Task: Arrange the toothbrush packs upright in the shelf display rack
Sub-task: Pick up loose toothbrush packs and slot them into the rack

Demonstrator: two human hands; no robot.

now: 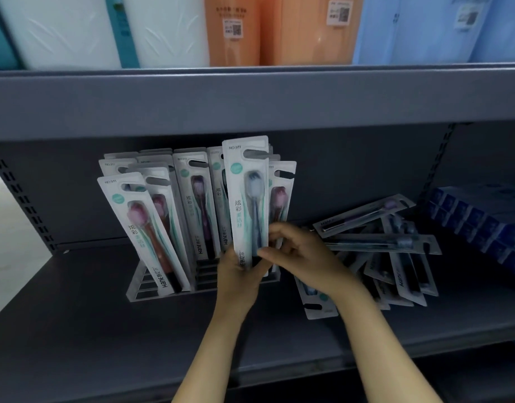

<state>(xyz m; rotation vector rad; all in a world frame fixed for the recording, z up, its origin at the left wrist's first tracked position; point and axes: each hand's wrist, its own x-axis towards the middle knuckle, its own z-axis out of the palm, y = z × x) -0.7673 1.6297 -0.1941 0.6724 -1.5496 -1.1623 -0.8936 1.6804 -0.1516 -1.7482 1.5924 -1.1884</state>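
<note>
Item 1, pack in hand: I hold one toothbrush pack [248, 199] upright over the right end of the display rack [140, 289], hang-hole up. My left hand [235, 274] cups its lower end from below, fingers curled round the card; my right hand [297, 251] pinches the same lower edge from the side, thumb across the front. Both grip low, I judge, so the foot can be steered into a slot.

Item 2, racked packs [192, 199]: several rows, standing and leaning back, printed fronts toward the shelf's front edge. The front-left one [142, 231] tilts most.

Item 3, loose packs [381, 242]: an overlapping heap lying flat toward the right end of the shelf [76, 330], just beside the rack (within reach of my right hand). These remain to be racked.

Item 4, blue boxes [483, 222]: far right end.
</note>
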